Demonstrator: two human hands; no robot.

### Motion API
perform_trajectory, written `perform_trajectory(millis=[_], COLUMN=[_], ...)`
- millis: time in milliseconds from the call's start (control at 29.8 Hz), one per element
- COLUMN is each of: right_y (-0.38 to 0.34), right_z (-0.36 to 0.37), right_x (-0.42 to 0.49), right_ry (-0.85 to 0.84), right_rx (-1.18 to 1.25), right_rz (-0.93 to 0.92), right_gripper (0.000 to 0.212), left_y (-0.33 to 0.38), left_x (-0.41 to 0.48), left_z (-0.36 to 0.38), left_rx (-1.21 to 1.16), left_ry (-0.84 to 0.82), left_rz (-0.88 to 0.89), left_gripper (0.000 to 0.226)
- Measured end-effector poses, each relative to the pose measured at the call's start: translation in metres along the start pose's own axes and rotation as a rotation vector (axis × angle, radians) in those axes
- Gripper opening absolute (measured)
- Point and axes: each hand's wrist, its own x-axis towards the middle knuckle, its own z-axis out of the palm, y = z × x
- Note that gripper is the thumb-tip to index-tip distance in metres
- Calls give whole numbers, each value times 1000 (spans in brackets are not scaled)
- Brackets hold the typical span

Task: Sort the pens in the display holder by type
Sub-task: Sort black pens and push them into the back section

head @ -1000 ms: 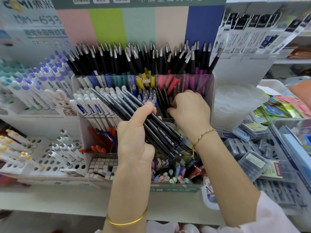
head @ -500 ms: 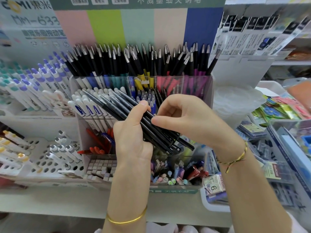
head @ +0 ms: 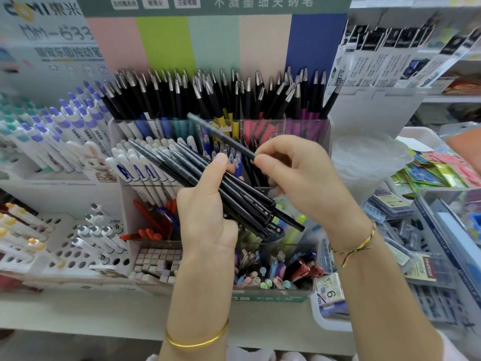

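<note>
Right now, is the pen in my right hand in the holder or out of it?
Out. The right hand pinches the pen by one end; its whole length shows, slanting above the bundle in the left hand.

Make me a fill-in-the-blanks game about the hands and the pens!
The bundle of pens in the left hand is coloured ____.
The right hand pinches ____ dark pen.
The gold bangle sits on the ____ wrist.
Missing words: black, one, left.

Bundled black pens (head: 247, 201) and a lone pen (head: 221, 134) slant before the display holder (head: 270, 299).
</note>
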Motion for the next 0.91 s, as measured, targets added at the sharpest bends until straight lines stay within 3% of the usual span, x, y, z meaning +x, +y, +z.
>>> perform_trajectory(millis=[67,201,268,637,805,906], right_y=[3,15,21,23,25,25], right_z=[-1,3,7,24,25,18], right_x=[4,14,18,26,26,23], right_ry=[110,225,209,17,-46,5], right_rx=[54,-33,-151,-707,-770,-664], right_rz=[24,41,85,155,184,135], right_gripper=[22,8,3,21,26,21], left_y=[0,1,2,8,9,8], left_x=[1,3,2,-1,-1,0], left_z=[-2,-2,-1,-1,-1,-1], left_rx=[8,-31,-41,-77,-66,-67], left_ry=[-13,-25,-21,24,15,10], left_rz=[3,-10,-13,3,3,11], left_gripper=[43,38,36,12,12,11])
